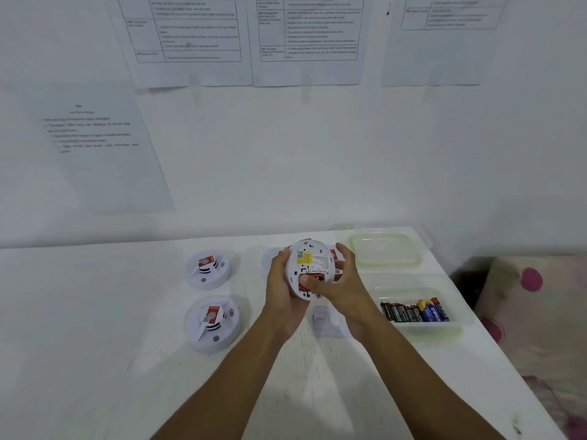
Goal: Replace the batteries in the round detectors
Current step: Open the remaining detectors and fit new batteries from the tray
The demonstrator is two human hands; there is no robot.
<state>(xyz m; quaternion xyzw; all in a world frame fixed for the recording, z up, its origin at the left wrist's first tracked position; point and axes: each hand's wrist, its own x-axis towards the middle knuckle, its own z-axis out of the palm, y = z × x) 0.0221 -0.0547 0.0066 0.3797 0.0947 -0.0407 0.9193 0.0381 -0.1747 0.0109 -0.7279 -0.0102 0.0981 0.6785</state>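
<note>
We hold a round detector (309, 258) just below the frame's centre, above the white table (95, 312), its labelled back towards us. Our left hand (282, 281) curls round its left rim; our right hand (344, 282) grips the right rim, thumb pressing its red lower part. Batteries (413, 311) lie in a clear tub (413, 328) at centre right

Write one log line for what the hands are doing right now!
left hand: holds detector, back showing | right hand: grips it, thumb on back | batteries: in tub, right
</note>
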